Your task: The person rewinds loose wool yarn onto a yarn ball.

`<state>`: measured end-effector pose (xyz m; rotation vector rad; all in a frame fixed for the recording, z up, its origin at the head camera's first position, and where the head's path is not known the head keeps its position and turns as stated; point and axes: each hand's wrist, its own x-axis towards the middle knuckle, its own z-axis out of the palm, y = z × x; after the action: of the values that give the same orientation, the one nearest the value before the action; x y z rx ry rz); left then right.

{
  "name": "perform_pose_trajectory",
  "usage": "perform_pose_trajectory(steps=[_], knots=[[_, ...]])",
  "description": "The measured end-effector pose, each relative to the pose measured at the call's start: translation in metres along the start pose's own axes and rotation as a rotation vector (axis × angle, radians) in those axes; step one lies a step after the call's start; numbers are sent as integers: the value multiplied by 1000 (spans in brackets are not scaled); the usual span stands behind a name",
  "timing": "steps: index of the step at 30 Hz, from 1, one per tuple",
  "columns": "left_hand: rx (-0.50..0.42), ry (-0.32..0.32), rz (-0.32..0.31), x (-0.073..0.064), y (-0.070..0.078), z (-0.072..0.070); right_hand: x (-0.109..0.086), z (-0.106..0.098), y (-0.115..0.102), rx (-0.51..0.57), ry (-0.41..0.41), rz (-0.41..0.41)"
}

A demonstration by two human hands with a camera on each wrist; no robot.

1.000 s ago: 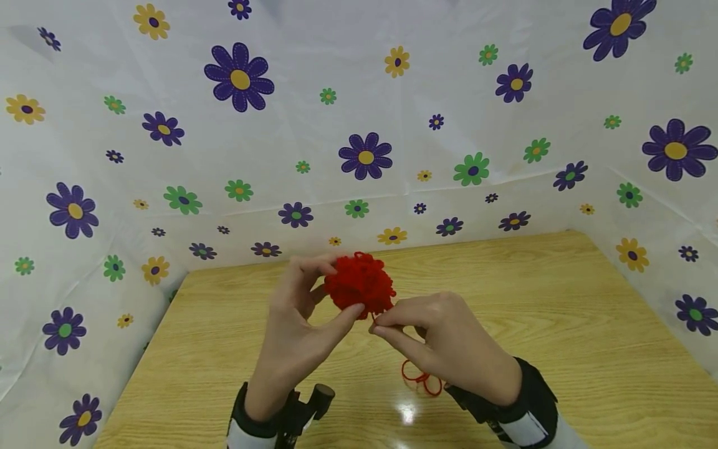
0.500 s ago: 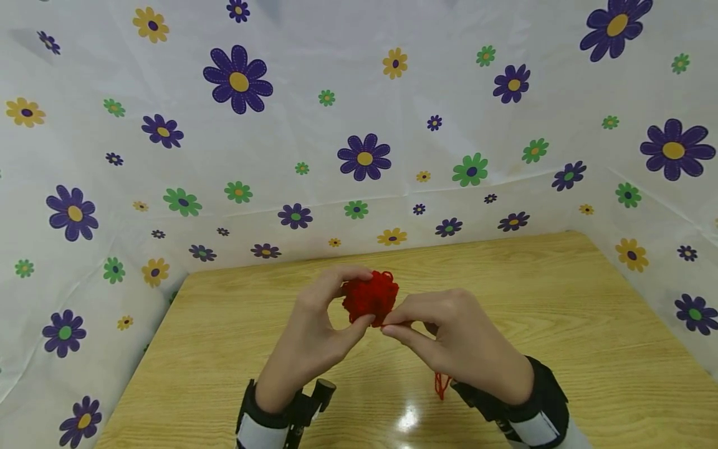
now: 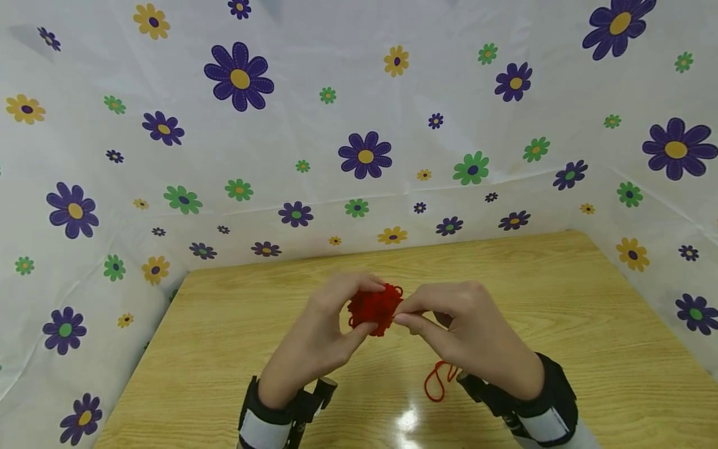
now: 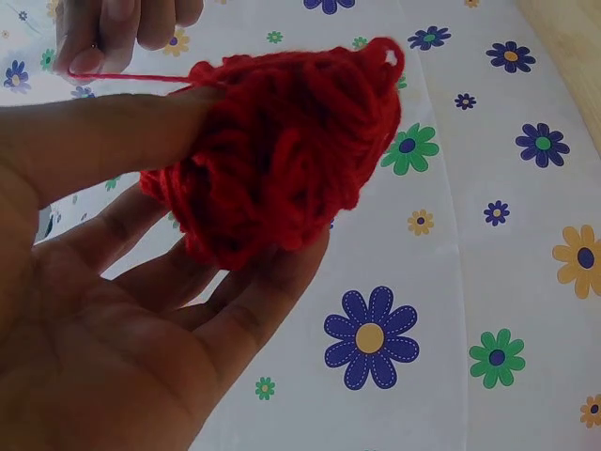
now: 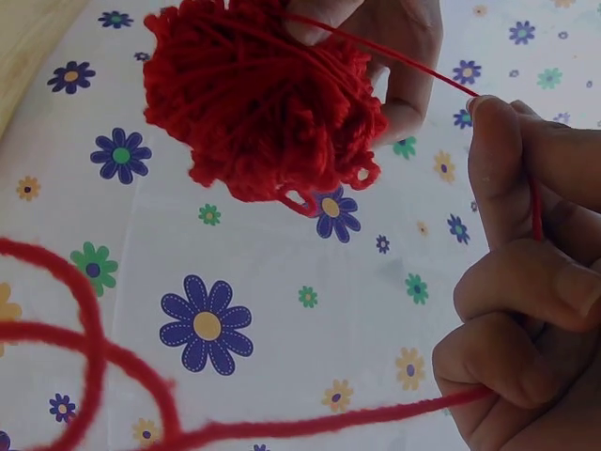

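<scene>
A ball of red yarn (image 3: 374, 310) with small loops sticking out is held up over the table. My left hand (image 3: 322, 333) grips it between thumb and fingers; in the left wrist view the thumb lies across the ball (image 4: 282, 160). Just to the right, my right hand (image 3: 460, 321) pinches the yarn strand between thumb and forefinger. The right wrist view shows this strand (image 5: 394, 58) running taut from the ball to the fingertips. It passes through the curled fingers, and a loose tail of yarn (image 5: 310, 427) comes out below. In the head view that tail (image 3: 434, 383) hangs in a loop.
Below the hands is a light wood table (image 3: 235, 349). A white cloth (image 3: 314, 50) printed with purple, green and yellow flowers stands behind it and along both sides. Each wrist wears a black strap (image 3: 552, 399) with a camera mount.
The ball has come down and slightly right in my left hand, turned a little. My right hand has shifted right with the pinched strand, and the hanging tail has swung.
</scene>
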<state>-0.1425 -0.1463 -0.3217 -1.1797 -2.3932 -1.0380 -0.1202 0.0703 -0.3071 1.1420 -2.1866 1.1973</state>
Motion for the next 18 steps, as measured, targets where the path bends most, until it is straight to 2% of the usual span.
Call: perform_pose_trajectory(steps=[10,18], knots=[[-92,-170,-32,-3,10,-3,0,-4,6,-19,59,0],[-131,-232,5,-7,23,-7,1,-6,13,-38,112,-9]])
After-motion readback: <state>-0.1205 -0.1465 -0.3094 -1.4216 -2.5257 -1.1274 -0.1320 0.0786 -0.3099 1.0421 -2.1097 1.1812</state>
